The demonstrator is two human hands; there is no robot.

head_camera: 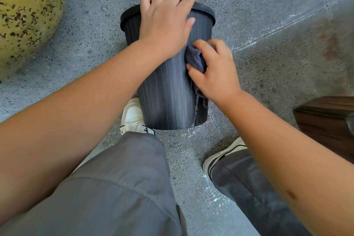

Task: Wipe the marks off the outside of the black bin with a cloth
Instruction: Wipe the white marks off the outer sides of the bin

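Bin on the grey speckled floor, right between the person's shoes, and the wiping is under way. It leans toward the camera, ribbed black wall facing up. The left hand is draped over the far rim, fingers curled down over the edge and thumb laid flat on the wall, so it looks to be steadying the thing. The right hand has its fingers closed around a bunched grey-purple cloth and presses it against the right side of the wall, about halfway up. A loose tail of cloth hangs below the hand along the bin.

How far along? Mid-job, I'd say. The upper wall near the rim looks fairly even and dark. Lower down, near the base, a pale dusty haze shows on the ribs, plus a whitish streak at the bottom right edge, so that band seems left to do. The far side is out of sight, no call there.

Contents? The opening faces away and the hand covers the rim, so whether anything is inside cannot be told.
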